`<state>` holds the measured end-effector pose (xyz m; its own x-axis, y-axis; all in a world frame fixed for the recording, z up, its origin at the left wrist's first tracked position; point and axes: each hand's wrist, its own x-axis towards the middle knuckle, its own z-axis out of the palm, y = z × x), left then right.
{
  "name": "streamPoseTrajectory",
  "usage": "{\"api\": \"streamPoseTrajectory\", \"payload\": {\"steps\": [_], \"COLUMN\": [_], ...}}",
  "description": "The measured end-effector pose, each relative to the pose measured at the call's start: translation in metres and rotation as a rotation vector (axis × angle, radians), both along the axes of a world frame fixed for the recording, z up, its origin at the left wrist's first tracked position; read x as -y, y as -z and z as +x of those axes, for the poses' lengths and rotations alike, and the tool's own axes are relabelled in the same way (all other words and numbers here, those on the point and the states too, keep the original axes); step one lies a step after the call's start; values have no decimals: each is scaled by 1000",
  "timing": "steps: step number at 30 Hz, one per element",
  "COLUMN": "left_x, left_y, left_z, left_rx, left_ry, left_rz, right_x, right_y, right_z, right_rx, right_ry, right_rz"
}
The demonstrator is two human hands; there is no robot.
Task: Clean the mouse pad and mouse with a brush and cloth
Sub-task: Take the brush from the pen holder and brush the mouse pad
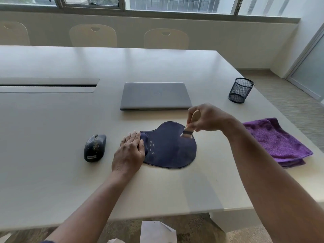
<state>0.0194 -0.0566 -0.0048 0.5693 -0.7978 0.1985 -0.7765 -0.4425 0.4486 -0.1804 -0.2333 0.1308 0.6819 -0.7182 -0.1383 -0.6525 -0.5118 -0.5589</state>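
Note:
A dark blue mouse pad (172, 148) with a wrist rest lies on the white table, with pale crumbs near its left side. My left hand (128, 152) lies flat on the pad's left end, over the wrist rest. My right hand (207, 117) grips a small wooden-handled brush (188, 131), whose bristles touch the pad's upper right edge. A dark mouse (95, 147), speckled with dust, sits to the left of the pad, apart from both hands. A folded purple cloth (277, 141) lies to the right of the pad.
A closed grey laptop (155, 96) sits behind the pad. A black mesh pen cup (241, 90) stands at the back right near the table edge. A white paper bag (157, 232) stands below the near table edge. Chairs line the far side.

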Motion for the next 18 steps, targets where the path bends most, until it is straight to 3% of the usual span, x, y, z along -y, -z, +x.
{"api": "streamPoseTrajectory", "payload": {"steps": [5, 9, 12, 18], "left_x": [-1, -1, -1, -1], "left_y": [-3, -2, -2, -1], "left_z": [-1, 0, 0, -1], "left_rx": [3, 8, 0, -5], "left_ry": [2, -3, -1, 1], "left_rz": [3, -1, 6, 6], "right_x": [-4, -10, -15, -10], "right_y": [13, 2, -6, 5], "right_z": [5, 3, 2, 4], "right_rx": [-16, -190, -137, 100], "right_ry": [28, -74, -134, 36], "right_rz": [-142, 112, 273, -115]}}
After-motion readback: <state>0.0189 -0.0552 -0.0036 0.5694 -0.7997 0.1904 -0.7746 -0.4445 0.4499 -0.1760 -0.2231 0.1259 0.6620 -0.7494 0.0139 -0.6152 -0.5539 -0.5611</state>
